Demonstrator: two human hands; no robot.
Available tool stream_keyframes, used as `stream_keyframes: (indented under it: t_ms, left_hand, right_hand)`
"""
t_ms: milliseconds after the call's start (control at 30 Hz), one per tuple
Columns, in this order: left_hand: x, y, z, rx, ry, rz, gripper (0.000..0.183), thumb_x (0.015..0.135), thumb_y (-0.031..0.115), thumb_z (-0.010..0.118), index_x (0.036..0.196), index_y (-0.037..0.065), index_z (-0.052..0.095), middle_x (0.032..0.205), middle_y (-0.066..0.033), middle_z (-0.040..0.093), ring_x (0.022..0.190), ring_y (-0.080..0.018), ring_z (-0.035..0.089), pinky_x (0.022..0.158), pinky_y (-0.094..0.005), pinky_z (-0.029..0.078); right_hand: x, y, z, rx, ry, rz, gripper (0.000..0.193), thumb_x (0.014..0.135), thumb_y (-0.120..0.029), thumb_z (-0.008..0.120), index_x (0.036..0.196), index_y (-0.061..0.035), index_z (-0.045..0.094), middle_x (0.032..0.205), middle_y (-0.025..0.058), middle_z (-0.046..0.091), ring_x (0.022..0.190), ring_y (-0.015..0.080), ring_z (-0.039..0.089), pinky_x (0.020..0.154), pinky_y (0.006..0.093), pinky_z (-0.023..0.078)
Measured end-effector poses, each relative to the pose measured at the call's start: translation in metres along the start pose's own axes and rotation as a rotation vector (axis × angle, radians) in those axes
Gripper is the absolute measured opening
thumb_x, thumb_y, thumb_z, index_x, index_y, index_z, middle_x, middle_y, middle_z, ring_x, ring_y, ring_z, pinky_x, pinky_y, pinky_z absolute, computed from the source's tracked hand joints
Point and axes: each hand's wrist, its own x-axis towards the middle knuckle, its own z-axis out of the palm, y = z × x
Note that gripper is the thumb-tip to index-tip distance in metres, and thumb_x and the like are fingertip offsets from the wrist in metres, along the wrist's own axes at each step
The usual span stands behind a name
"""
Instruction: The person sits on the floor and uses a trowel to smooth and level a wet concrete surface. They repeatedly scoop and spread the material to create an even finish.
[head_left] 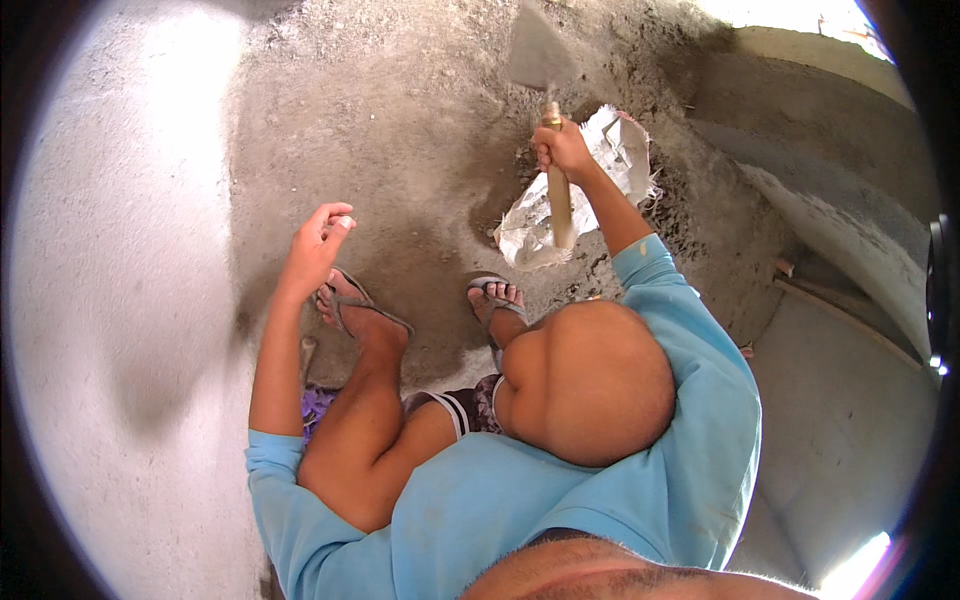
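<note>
My right hand [565,150] is closed round the handle of a pointed trowel [540,52], near the collar. Its grey metal blade points away from me, and the pale wooden handle extends back below my fist. Beneath the handle a crumpled white woven sack [622,150] with frayed edges lies on the floor. My left hand [320,245] is raised above my left foot, near the pale wall. Its fingers are loosely bent and apart, with nothing visible in them.
A rough grey floor [400,160] carries loose mortar crumbs around the sack. The pale plastered wall [130,250] stands close on my left. A curved concrete form [800,120] rises at the right, with a wooden strip [850,320] below it. Purple material [316,408] lies beside my left leg.
</note>
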Motion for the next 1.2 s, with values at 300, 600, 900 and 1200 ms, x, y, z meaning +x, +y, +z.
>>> stream_keyframes:
  t_ms: [300, 600, 900, 1200]
  left_hand:
    - [-0.004, -0.013, -0.003, -0.05, 0.034, 0.007, 0.036, 0.1, 0.031, 0.058, 0.123, 0.003, 0.062, 0.107, -0.0104, 0.07, 0.089, -0.0155, 0.065, 0.067, -0.0306, 0.052]
    - [-0.007, -0.03, -0.006, -0.05, 0.044, 0.026, 0.037, 0.099, 0.032, 0.058, 0.124, 0.004, 0.06, 0.108, -0.0092, 0.07, 0.083, -0.0141, 0.063, 0.06, -0.0285, 0.051]
    - [-0.018, -0.008, -0.011, -0.046, 0.003, -0.085, 0.039, 0.102, 0.033, 0.055, 0.126, 0.003, 0.059, 0.111, -0.0093, 0.069, 0.106, -0.0165, 0.062, 0.093, -0.0329, 0.046]
    - [-0.016, -0.014, -0.008, -0.051, 0.03, -0.047, 0.038, 0.101, 0.032, 0.056, 0.125, 0.003, 0.06, 0.111, -0.0095, 0.069, 0.101, -0.0169, 0.063, 0.083, -0.0326, 0.049]
  right_hand:
    - [-0.001, -0.004, 0.005, 0.012, 0.031, 0.009, 0.01, 0.081, -0.004, 0.061, 0.076, -0.0046, 0.052, 0.059, 0.0033, 0.05, 0.043, 0.0143, 0.049, 0.041, 0.0338, 0.046]
    - [0.008, 0.003, -0.008, -0.013, -0.058, 0.051, 0.011, 0.081, -0.005, 0.062, 0.075, -0.0037, 0.053, 0.057, 0.0058, 0.052, 0.043, 0.017, 0.051, 0.041, 0.0352, 0.047]
    - [0.008, 0.002, -0.009, 0.051, -0.058, 0.114, 0.01, 0.082, -0.006, 0.062, 0.076, -0.0055, 0.053, 0.059, 0.0032, 0.051, 0.044, 0.0148, 0.05, 0.041, 0.0348, 0.046]
    - [0.01, -0.005, -0.012, 0.074, -0.067, 0.085, 0.013, 0.081, -0.007, 0.063, 0.072, -0.0058, 0.053, 0.058, 0.0028, 0.051, 0.045, 0.0135, 0.05, 0.041, 0.0342, 0.046]
